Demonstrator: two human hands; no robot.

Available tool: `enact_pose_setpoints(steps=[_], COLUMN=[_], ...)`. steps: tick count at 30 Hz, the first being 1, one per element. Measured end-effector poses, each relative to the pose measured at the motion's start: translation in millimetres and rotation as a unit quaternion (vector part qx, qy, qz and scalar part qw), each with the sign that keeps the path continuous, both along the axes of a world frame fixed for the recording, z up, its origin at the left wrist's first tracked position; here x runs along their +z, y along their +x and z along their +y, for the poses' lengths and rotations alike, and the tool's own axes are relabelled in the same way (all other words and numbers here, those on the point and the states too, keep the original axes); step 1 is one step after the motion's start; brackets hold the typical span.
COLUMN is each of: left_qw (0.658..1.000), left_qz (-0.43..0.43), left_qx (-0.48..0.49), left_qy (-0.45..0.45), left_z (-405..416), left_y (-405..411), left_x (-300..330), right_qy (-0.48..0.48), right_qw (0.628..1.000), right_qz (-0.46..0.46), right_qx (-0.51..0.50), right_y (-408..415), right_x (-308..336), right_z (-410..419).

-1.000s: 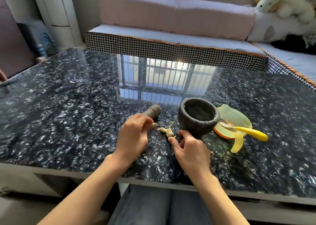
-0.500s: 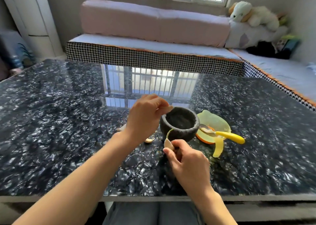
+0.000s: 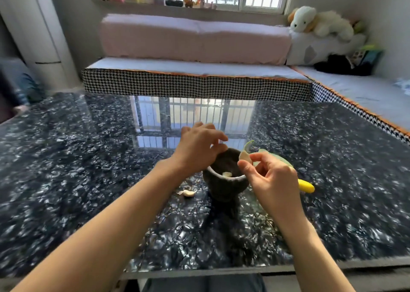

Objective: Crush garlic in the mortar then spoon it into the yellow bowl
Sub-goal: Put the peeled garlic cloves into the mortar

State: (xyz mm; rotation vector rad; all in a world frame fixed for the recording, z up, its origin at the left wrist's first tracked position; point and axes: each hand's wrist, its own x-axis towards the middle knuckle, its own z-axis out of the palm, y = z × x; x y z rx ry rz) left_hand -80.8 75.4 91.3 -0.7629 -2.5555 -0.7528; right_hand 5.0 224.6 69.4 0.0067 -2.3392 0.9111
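The dark stone mortar [image 3: 224,187] stands on the glossy black table [image 3: 88,180] with one pale garlic clove [image 3: 226,174] lying inside it. My left hand [image 3: 199,147] hovers over the mortar's far rim, fingers loosely spread and holding nothing. My right hand [image 3: 273,180] pinches a sprouted garlic clove [image 3: 245,156] just above the mortar's right rim. Another clove [image 3: 187,193] lies on the table left of the mortar. The yellow bowl [image 3: 280,158] is mostly hidden behind my right hand; the yellow spoon handle [image 3: 306,185] sticks out to its right. The pestle is out of sight.
A bench with a houndstooth edge [image 3: 195,87] and a pink cushion runs along the table's far side and right side. Stuffed toys [image 3: 319,23] sit at the back right. The table's near edge [image 3: 199,271] lies just above my lap.
My left hand left the pestle, carried a clove over the mortar and let it go inside. My right hand lifted the sprouted clove from the table up to the mortar's rim.
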Motion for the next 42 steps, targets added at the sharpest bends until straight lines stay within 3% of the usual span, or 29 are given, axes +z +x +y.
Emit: enact_pose_setpoints(steps=[2, 3, 6, 10, 15, 17, 20, 22, 24, 26, 28, 32, 34, 36, 42], left_qw=[0.987, 0.982, 0.992, 0.998, 0.993, 0.992, 0.995, 0.996, 0.975, 0.957, 0.965, 0.997, 0.997, 0.996, 0.977], left_qz=[0.038, 0.041, 0.005, -0.053, -0.080, -0.082, -0.064, -0.002, 0.090, 0.161, 0.140, -0.026, -0.056, -0.066, -0.028], left_qx=[0.033, 0.055, 0.071, 0.040, 0.052, 0.047, 0.052, 0.080, 0.099, 0.093, 0.066, 0.056, 0.053, 0.051, 0.081], left_qy=[0.150, 0.173, 0.105, 0.004, -0.069, -0.084, -0.050, 0.051, 0.178, 0.224, 0.210, 0.048, -0.001, 0.015, 0.194], left_z=[-16.0, -23.4, -36.2, -45.0, -43.7, -44.3, -45.0, -43.3, -32.9, -20.3, 1.9, 27.3, 32.7, 33.9, 1.9], left_y=[13.9, 22.7, 39.2, 37.2, 33.3, 32.1, 34.2, 38.8, 44.1, 43.2, 36.6, 16.4, 12.0, 10.7, 22.0], left_x=[-11.5, -20.7, -59.2, -94.9, -98.7, -99.2, -98.6, -87.0, -57.6, -24.9, -2.4, -0.7, -7.2, -11.1, -21.5], right_qy=[0.040, 0.062, 0.143, 0.271, 0.315, 0.292, 0.179, 0.089, 0.013, -0.046, -0.071, -0.055, -0.053, -0.058, -0.095], right_qw=[0.999, 0.997, 0.982, 0.931, 0.905, 0.915, 0.961, 0.988, 0.998, 0.996, 0.994, 0.994, 0.994, 0.994, 0.993], right_qz=[-0.009, -0.024, -0.124, -0.245, -0.287, -0.279, -0.212, -0.126, -0.029, 0.019, 0.029, 0.023, 0.021, 0.024, 0.064], right_qx=[-0.028, -0.036, -0.014, -0.028, -0.017, -0.005, 0.006, -0.020, -0.055, -0.069, -0.080, -0.087, -0.090, -0.087, -0.023], right_y=[-8.3, -13.9, -30.6, -44.1, -49.8, -49.0, -43.9, -36.1, -25.0, -15.0, -6.5, -1.1, 0.3, 0.7, 9.4], right_x=[7.1, 10.4, 19.6, 23.7, 24.9, 26.4, 26.9, 23.8, 18.3, 13.1, 7.1, -10.7, -20.3, -26.4, -40.6], right_z=[-3.5, -5.3, -12.5, -26.4, -32.3, -32.5, -29.0, -23.7, -14.3, -9.2, -0.5, 8.1, 16.7, 22.2, 5.5])
